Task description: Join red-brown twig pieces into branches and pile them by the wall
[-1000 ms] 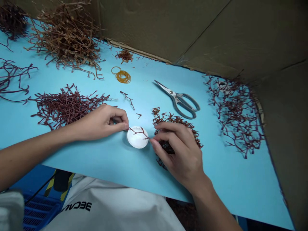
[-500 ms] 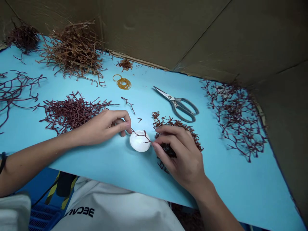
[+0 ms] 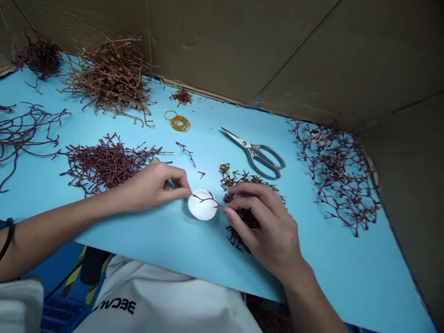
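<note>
A thin reddish-brown twig [image 3: 207, 198] spans the gap between both hands, above a small round white dish [image 3: 202, 212]. My left hand [image 3: 163, 185] pinches its left end between thumb and finger. The right end is pinched by my right hand [image 3: 265, 226], whose other fingers curl over a pile of short brown twig pieces [image 3: 239, 237]. Left of the dish, partly behind my left forearm, lies a heap of dark red twigs [image 3: 109, 162]. A short loose twig [image 3: 186, 152] and a tiny forked piece [image 3: 201, 175] rest beyond the dish.
Scissors [image 3: 255, 152] lie closed beyond my right hand. Yellow rubber bands [image 3: 179, 123] and brown scraps [image 3: 182, 96] are farther back. Branched twigs [image 3: 342, 175] spread at the right; a big brown twig pile [image 3: 111, 76] stands back left. Cardboard walls [image 3: 243, 51] border the blue table [image 3: 329, 273].
My left hand has its fingers drawn closer together at the twig's left end. The twig and my right hand have shifted slightly right. The view has moved a little.
</note>
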Demonstrator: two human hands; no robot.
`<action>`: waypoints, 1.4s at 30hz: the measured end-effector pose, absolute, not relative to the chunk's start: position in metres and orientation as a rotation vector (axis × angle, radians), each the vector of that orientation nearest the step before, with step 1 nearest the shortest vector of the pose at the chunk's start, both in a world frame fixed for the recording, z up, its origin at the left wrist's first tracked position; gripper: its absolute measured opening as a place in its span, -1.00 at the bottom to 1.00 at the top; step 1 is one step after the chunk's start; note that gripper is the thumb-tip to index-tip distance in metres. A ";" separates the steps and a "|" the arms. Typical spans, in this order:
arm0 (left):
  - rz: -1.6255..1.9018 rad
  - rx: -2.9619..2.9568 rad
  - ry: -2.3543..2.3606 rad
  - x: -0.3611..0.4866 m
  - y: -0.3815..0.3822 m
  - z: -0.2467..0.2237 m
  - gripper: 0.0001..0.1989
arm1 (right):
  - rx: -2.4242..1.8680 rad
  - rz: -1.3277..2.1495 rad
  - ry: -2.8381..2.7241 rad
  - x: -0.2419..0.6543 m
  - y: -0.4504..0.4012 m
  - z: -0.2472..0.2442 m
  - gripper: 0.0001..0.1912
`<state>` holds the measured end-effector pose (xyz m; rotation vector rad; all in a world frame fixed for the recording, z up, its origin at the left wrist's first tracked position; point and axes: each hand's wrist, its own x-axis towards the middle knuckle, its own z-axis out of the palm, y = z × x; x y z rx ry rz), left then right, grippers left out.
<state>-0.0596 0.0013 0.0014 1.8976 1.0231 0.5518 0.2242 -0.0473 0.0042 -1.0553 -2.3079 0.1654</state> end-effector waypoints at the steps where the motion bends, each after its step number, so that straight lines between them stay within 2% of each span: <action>1: 0.550 1.903 1.029 -0.059 0.001 0.001 -0.85 | -1.052 0.159 -2.315 0.224 -0.047 0.004 -0.86; 30: 0.472 1.931 1.095 -0.057 -0.002 0.002 -0.80 | -1.045 0.182 -2.317 0.219 -0.049 0.001 -0.88; 42: 0.588 1.815 1.077 -0.054 -0.002 0.001 -0.80 | -1.035 0.172 -2.306 0.219 -0.048 -0.002 -0.88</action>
